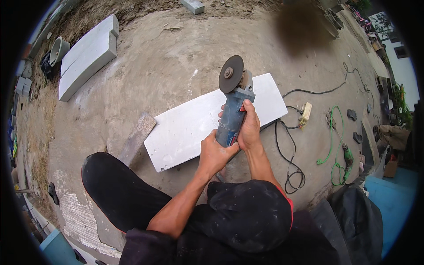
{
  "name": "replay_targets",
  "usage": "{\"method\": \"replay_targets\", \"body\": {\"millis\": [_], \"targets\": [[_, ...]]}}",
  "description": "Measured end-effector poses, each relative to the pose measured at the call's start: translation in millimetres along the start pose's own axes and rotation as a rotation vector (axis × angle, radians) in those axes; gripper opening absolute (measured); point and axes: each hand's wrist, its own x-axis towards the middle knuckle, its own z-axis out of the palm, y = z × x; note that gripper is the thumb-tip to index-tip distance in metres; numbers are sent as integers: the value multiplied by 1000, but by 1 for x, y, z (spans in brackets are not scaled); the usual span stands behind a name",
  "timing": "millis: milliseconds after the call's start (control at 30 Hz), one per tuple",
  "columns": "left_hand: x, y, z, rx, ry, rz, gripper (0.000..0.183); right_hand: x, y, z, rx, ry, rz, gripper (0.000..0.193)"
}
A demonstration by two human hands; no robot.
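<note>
An angle grinder (231, 119) is held over a white block (183, 128), its body wrapped by the right grip (251, 128) and its rear end clasped by the left grip (214, 152). The disc (232, 79) is carried at the far end; the block is supported by the floor (150, 57).
</note>
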Motion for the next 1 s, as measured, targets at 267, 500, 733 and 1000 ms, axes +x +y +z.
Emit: {"method": "replay_targets", "body": {"millis": [267,500,733,1000], "targets": [[-1,2,-1,-42,-59,-29,47,-10,-3,5,-62,-9,-71,66],[-7,5,4,-44,-6,14,50,-12,-6,4,-186,49,1,64],[-2,0,6,14,15,66,49,-6,-14,7,47,38,41,63],[-4,-2,-1,78,12,58,50,-14,-2,7,34,43,-4,57]]}}
